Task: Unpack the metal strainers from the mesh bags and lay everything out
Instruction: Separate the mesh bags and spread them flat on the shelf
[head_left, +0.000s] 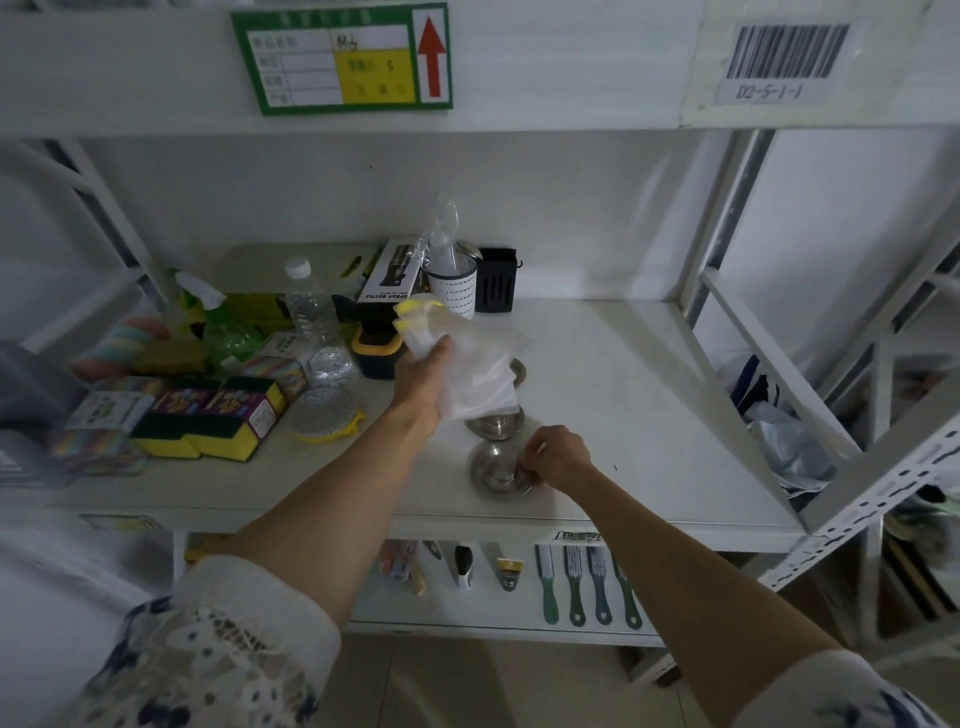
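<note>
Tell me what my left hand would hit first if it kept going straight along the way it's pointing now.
Probably the white perforated holder. The left hand, gripping the mesh bags, points up and away toward the back of the shelf, and the holder stands just beyond the bags' yellow tips. Depth is unclear from this one view.

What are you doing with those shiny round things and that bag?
A person is unpacking metal strainers at a shelf. The left hand holds up the white mesh bags. The right hand is on the rim of the nearest strainer on the shelf. Two more strainers lie behind it, partly hidden by the bags.
</note>
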